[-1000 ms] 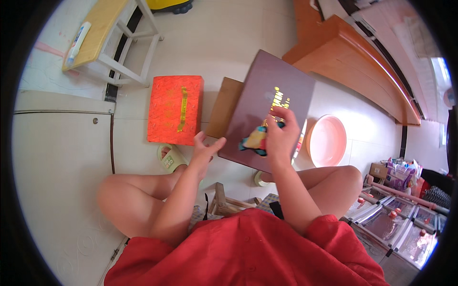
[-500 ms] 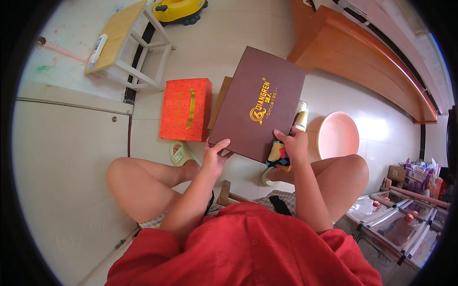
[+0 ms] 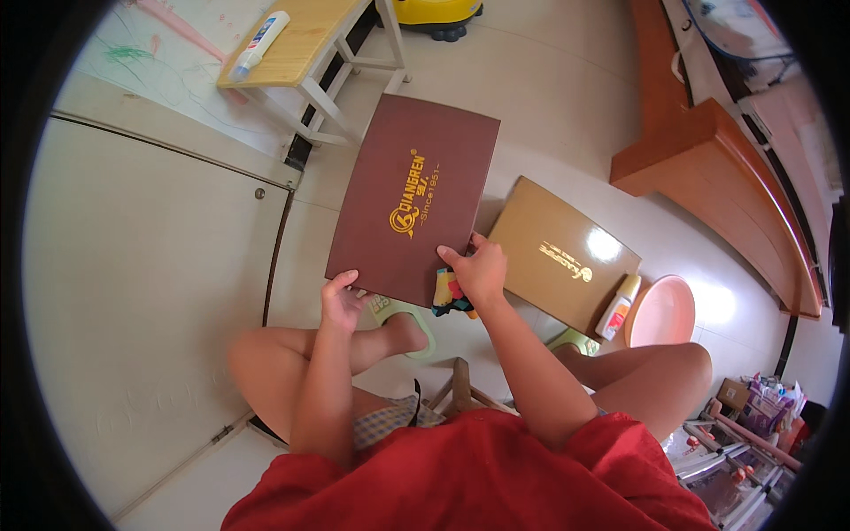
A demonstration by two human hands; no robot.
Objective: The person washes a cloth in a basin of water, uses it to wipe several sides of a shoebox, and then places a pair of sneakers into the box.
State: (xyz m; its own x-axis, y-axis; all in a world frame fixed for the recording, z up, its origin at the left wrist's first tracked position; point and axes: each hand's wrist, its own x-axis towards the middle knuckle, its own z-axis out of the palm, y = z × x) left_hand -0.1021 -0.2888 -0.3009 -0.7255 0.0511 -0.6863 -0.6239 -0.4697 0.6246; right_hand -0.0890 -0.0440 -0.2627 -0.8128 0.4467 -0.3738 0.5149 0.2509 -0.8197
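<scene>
A flat maroon box (image 3: 413, 190) with gold print on its lid hangs tilted in front of me, held by both hands at its near edge. My left hand (image 3: 341, 301) grips its near left corner, thumb on top. At the near right corner my right hand (image 3: 478, 273) has its thumb on the lid. A patterned multicoloured cloth (image 3: 450, 292) is also tucked in the right hand, against the box. To the right on the floor lies a glossy gold-brown box (image 3: 558, 252). A white bottle with a gold cap (image 3: 617, 310) lies on its right end.
A pink basin (image 3: 666, 311) stands right of the gold-brown box. At the upper left is a wood-topped stool (image 3: 305, 49) bearing another white bottle (image 3: 259, 46). Orange-brown wooden furniture (image 3: 699, 168) lines the right, a white cabinet door (image 3: 159, 292) the left. A yellow wheeled toy (image 3: 434, 12) stands far back.
The maroon box has moved left in both hands, uncovering the gold-brown box. The red box seen earlier is now out of sight, apparently behind the maroon one. My view has shifted.
</scene>
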